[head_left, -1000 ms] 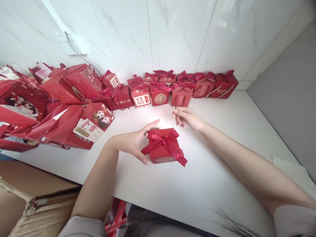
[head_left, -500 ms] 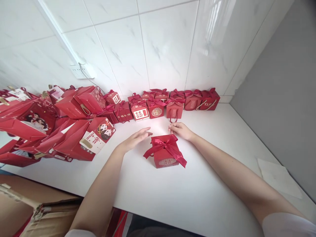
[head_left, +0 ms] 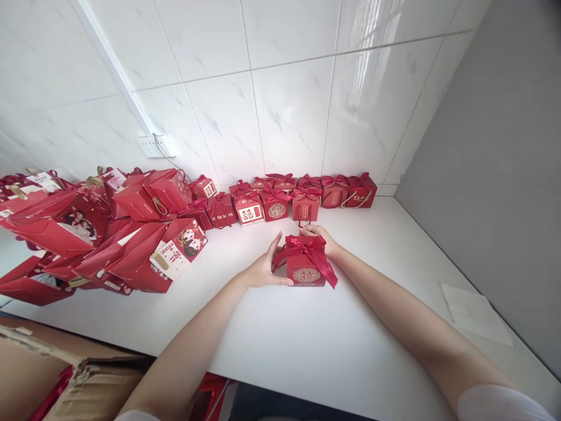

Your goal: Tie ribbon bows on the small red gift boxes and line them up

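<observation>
A small red gift box [head_left: 307, 276] with a gold round medallion is before me, a dark-red satin ribbon bow [head_left: 304, 245] tied on its top. My left hand [head_left: 265, 266] grips its left side, the thumb at the lower front edge and the fingers reaching behind. Behind the box's right rear corner, my right hand [head_left: 319, 234] has its fingers curled and pinched together. The box hides part of that hand, so what it may hold does not show.
Several finished red boxes with bows [head_left: 276, 206] stand along the tiled wall. A heap of larger red boxes [head_left: 135, 257] covers the table's left. An open cardboard carton [head_left: 100, 386] sits below the near left edge. A white sheet [head_left: 475, 313] lies at right, beside a grey partition [head_left: 477, 175].
My left hand has closed on the box's left side. The box has shifted slightly toward the wall and its medallion face shows more. My right hand has come in close behind it.
</observation>
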`<state>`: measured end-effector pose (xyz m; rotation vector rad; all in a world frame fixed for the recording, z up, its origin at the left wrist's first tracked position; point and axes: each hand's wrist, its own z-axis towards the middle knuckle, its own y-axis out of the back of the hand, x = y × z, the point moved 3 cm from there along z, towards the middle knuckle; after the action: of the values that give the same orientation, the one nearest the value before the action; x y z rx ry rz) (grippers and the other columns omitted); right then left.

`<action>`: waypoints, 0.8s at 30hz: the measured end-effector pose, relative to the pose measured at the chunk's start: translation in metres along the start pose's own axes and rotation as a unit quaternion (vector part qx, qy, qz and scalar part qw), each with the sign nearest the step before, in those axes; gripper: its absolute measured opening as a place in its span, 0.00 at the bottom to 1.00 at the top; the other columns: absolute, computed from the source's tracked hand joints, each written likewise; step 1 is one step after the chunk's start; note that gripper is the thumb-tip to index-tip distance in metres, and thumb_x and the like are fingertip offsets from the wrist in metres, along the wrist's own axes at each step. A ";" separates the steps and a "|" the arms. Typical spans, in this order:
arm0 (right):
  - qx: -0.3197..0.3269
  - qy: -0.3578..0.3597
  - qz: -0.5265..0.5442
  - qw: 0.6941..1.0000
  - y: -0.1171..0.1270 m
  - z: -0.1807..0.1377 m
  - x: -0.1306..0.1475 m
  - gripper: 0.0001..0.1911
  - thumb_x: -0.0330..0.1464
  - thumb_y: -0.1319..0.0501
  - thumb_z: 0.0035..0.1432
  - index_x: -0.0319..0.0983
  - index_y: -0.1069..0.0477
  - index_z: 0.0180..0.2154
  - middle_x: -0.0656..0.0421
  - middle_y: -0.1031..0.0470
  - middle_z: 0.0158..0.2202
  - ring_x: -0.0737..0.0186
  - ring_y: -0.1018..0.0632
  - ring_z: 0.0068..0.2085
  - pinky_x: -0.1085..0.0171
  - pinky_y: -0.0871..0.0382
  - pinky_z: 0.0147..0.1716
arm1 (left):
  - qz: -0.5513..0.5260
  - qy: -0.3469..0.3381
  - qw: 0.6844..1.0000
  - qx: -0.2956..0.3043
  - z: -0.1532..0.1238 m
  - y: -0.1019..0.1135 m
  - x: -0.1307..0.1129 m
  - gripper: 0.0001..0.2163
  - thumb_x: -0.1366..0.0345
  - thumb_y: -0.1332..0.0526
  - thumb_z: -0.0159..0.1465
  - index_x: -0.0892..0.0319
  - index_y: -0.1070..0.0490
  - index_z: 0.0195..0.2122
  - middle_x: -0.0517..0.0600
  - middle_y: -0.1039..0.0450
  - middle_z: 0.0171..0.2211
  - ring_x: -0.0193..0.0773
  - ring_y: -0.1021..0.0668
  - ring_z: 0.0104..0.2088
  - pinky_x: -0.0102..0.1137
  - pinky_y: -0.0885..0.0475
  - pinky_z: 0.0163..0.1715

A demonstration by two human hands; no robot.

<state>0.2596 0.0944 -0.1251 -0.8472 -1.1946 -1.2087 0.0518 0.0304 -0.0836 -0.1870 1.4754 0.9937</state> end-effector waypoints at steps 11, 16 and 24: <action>-0.106 0.093 -0.156 0.978 0.008 -0.011 0.002 0.20 0.37 0.44 0.59 0.38 0.38 0.52 0.50 0.29 0.49 0.56 0.25 0.39 0.55 0.30 0.42 | 0.105 -0.058 0.977 -0.177 0.001 0.030 -0.002 0.43 0.61 0.28 0.49 0.55 0.50 0.63 0.62 0.46 0.65 0.52 0.35 0.63 0.45 0.36 0.61; -0.012 0.168 -0.223 0.960 -0.009 -0.019 0.019 0.46 0.33 0.33 0.48 0.42 0.50 0.66 0.48 0.42 0.64 0.47 0.34 0.60 0.50 0.38 0.58 | 0.101 -0.051 0.970 -0.214 0.001 0.048 0.017 0.45 0.60 0.28 0.49 0.52 0.54 0.64 0.59 0.41 0.63 0.50 0.32 0.61 0.47 0.36 0.60; 0.007 0.268 -0.353 0.896 -0.027 -0.024 0.034 0.54 0.33 0.33 0.52 0.41 0.64 0.69 0.46 0.49 0.68 0.44 0.41 0.66 0.46 0.43 0.62 | 0.126 -0.043 0.966 -0.220 0.001 0.046 0.016 0.42 0.63 0.30 0.52 0.51 0.51 0.65 0.57 0.45 0.66 0.51 0.34 0.62 0.47 0.39 0.62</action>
<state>0.2369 0.0580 -0.0999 -0.0030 -1.0597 -1.8627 0.0196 0.0667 -0.0765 -0.2752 1.2008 1.5154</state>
